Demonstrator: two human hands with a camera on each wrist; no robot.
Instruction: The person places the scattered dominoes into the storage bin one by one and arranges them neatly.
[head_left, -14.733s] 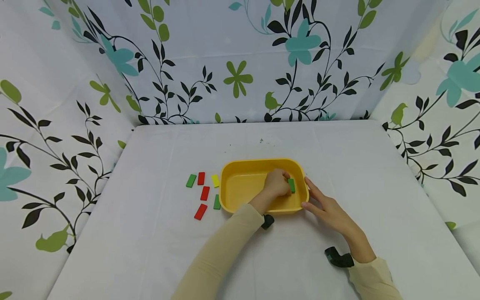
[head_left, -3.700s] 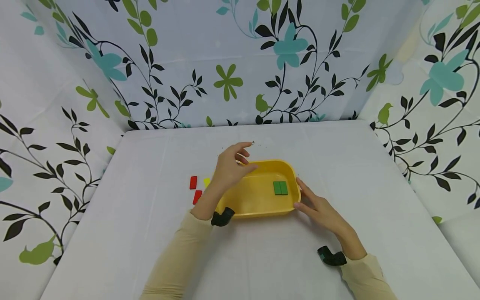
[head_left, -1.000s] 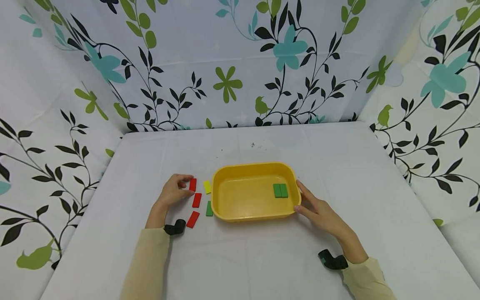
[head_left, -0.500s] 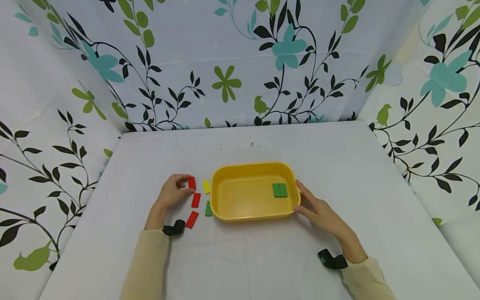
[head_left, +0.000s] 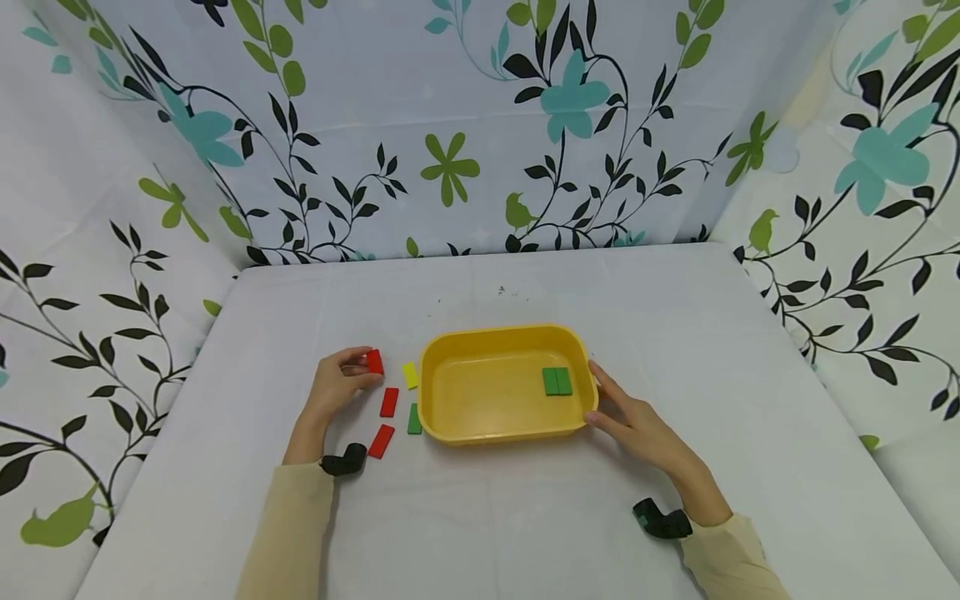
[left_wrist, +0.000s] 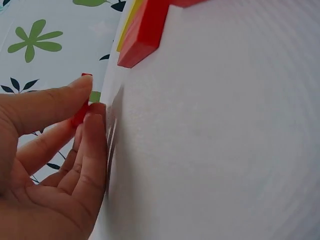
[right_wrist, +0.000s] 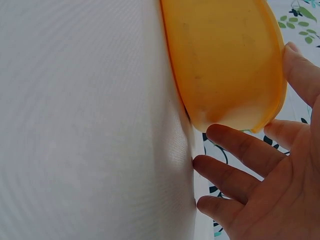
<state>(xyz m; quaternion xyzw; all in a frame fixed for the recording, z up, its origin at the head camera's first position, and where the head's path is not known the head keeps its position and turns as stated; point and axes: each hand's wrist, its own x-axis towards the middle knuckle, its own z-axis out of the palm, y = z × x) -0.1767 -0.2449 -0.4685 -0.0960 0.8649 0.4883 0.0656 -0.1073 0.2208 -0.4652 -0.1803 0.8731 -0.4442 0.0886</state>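
My left hand [head_left: 335, 385] pinches a small red block [head_left: 375, 362] between thumb and fingers, left of the yellow tray [head_left: 487, 438]. In the left wrist view the same red block [left_wrist: 81, 116] shows only its edges past the thumb, the rest hidden by the hand. Two green blocks [head_left: 557, 382] lie side by side at the tray's right end, inside it. At that end my right hand [head_left: 648, 429] rests its extended fingers and thumb against the outside wall. Close up in the right wrist view, the tray [right_wrist: 225, 60] has the thumb at its rim.
Between the left hand and the tray lie a red block [head_left: 388, 402], a lower tilted red block [head_left: 381, 442], a yellow block [head_left: 409, 375] and a green block [head_left: 414, 419]. A white cloth [head_left: 495, 517] covers the table, with patterned curtains around it.
Earlier, the left hand put a green block in the tray, beside another green one. It then reached back to the pile and has shifted slightly left with the red block. The right hand stays.
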